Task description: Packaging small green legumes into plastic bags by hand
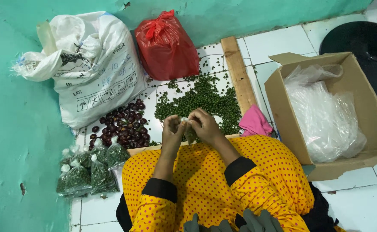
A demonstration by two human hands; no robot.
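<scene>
Closest to my view I see the yellow red-dotted garment [223,180] with black cuffs covering the lap and forearms. Above it, my left hand [172,134] and right hand [205,125] meet over the front edge of the floor, both pinched on a small clear bag [190,132] of green beads that hangs between them; the fingers of each hand are closed on its top.

Just beyond the hands lies a spread of small green beads [205,101] on the white tiled floor [283,41], bounded on the right by a wooden plank [238,73]. A pink cloth [254,122] sits beside the plank's near end. To the left of the green beads is a pile of dark brown seeds [122,124], and nearer, a cluster of filled, tied bags [89,169] against the turquoise wall [21,141].

At the back stand a white printed sack [92,68] and a knotted red plastic bag [167,47]. On the right an open cardboard box [366,109] holds clear plastic bags [326,116], with a black round object [360,43] behind it.
</scene>
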